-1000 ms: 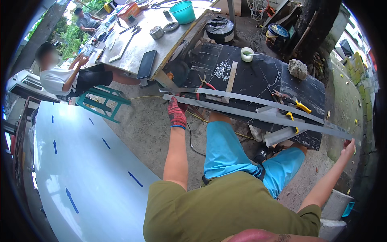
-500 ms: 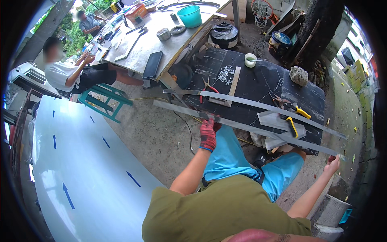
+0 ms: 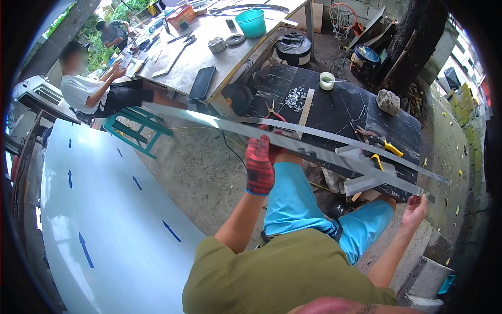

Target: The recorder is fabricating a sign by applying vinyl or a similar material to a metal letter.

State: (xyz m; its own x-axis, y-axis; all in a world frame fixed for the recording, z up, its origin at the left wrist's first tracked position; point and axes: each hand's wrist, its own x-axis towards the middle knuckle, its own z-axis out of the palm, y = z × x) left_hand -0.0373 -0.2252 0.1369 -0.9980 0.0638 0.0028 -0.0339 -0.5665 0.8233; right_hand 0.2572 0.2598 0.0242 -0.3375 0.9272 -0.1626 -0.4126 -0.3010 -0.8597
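A long, flat, shiny metal strip (image 3: 238,127) is held slantwise in front of me, over the near edge of the black marble-patterned table. My left hand (image 3: 260,167), in a red and black glove, is closed around the strip left of its middle. The strip's far left end reaches out toward the green stool. My bare right hand (image 3: 414,210) pinches the strip's right end. Behind it, a second metal strip (image 3: 376,150) lies across the table. Red-handled pliers (image 3: 274,112) and yellow-handled snips (image 3: 392,148) lie near that strip, partly overlapped by other things.
On the black table (image 3: 345,104) sit small metal clippings (image 3: 296,98), a square (image 3: 306,107), a cup (image 3: 327,81) and a stone (image 3: 388,102). A large pale sheet with blue arrows (image 3: 115,209) spreads at left. A person (image 3: 83,86) sits on a green stool (image 3: 138,125) beside the workbench (image 3: 172,73).
The held strip has shifted left and its left end has risen, now reaching over the stool. My left hand moved slightly left; my right hand came inward with the strip's end.
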